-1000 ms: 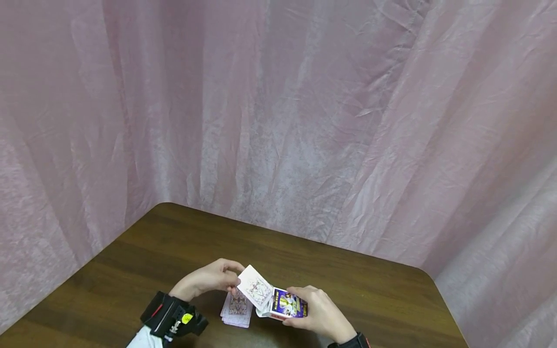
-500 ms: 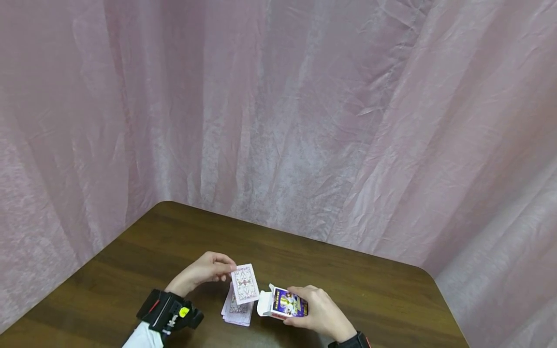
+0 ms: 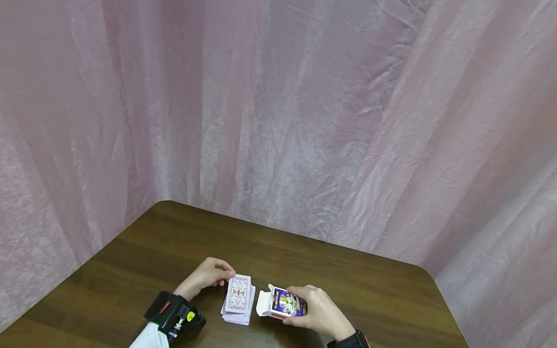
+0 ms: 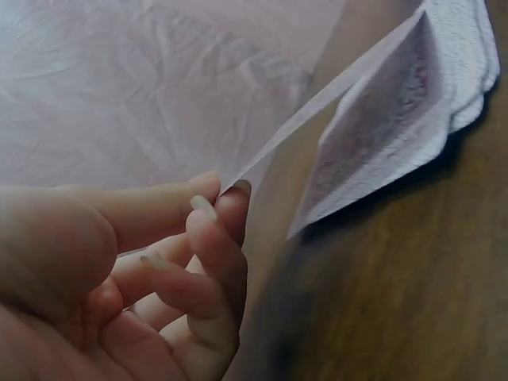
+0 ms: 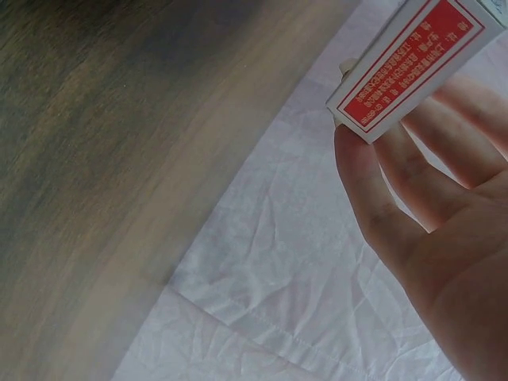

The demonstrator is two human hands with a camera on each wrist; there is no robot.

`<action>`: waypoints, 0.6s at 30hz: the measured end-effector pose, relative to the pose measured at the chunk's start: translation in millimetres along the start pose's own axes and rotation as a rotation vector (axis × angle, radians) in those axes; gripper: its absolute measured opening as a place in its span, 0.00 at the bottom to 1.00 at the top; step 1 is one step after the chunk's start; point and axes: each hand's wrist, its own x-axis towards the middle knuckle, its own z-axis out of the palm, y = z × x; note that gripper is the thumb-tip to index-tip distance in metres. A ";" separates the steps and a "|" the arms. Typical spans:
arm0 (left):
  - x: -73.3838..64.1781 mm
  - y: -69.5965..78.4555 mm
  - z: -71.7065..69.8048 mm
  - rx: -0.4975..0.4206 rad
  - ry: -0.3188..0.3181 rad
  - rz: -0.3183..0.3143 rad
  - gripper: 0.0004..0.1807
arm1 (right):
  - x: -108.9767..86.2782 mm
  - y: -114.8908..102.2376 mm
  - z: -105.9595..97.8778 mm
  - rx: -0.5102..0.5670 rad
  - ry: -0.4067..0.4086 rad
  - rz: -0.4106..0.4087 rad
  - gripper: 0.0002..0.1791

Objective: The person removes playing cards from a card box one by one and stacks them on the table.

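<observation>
A hand could pass along the bare brown wooden surface (image 3: 243, 244) between its rounded far corners; behind that edge hangs a pink velvet curtain (image 3: 278, 121). Nearer, the left hand (image 3: 207, 277), its pinched white patterned card (image 3: 239, 294) over the pale card stack (image 3: 238, 317), the purple-fronted cardboard box (image 3: 288, 304) with white flap (image 3: 263, 304), and right hand (image 3: 317, 310) block passage, a slim gap parting stack and flap.

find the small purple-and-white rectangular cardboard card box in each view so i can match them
Head: the cardboard card box is at bottom centre, in the right hand.
Left wrist: not in it.
Right wrist: top right, red-and-white side showing.
Shared landmark: brown wooden table.
</observation>
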 end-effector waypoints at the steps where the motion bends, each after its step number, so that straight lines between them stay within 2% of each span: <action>1: 0.2 -0.3 1.9 0.018 0.019 -0.007 0.05 | 0.0 0.2 0.0 0.002 -0.002 0.001 0.31; 6: -0.4 -0.8 9.5 0.131 0.104 -0.003 0.02 | -0.6 0.9 -0.6 0.022 -0.018 0.011 0.31; 9: -1.4 -1.2 13.0 0.187 0.140 0.012 0.03 | -0.9 1.4 -0.5 0.024 -0.017 0.009 0.31; 18: -3.2 0.4 18.3 0.280 0.180 0.020 0.07 | -0.1 3.0 0.7 0.037 -0.027 0.009 0.31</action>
